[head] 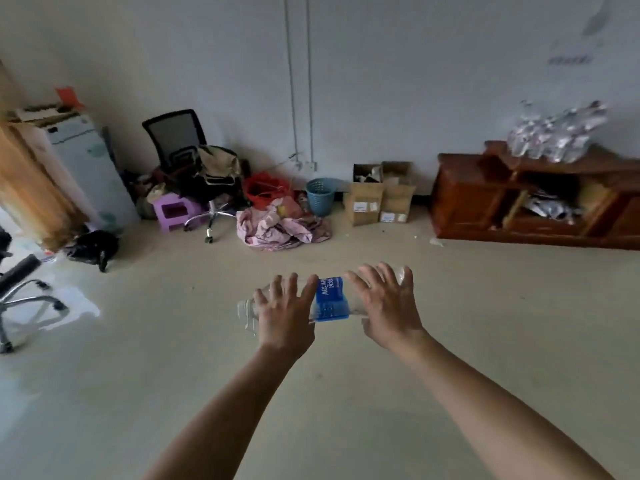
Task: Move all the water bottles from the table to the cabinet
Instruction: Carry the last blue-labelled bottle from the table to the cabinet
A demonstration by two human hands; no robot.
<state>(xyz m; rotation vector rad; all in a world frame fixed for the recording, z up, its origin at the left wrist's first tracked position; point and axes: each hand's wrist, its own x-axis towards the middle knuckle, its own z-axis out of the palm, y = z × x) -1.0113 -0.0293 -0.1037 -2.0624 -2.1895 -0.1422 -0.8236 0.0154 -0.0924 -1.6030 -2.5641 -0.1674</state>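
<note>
A clear water bottle (330, 299) with a blue label lies sideways in mid-air in front of me, above the floor. My left hand (282, 310) grips one end of it and my right hand (384, 303) grips the other, fingers spread over the top. The low red-brown wooden cabinet (464, 199) stands against the wall at the right. Several clear bottles (557, 133) sit in a blurred heap on its top. The table is out of view.
An office chair (180, 147), a purple stool (173, 211), a pink cloth heap (280, 228), a blue bin (320, 195) and cardboard boxes (379, 195) line the far wall. Another chair base (20, 296) is at the left edge. Beige floor stretches between me and the cabinet.
</note>
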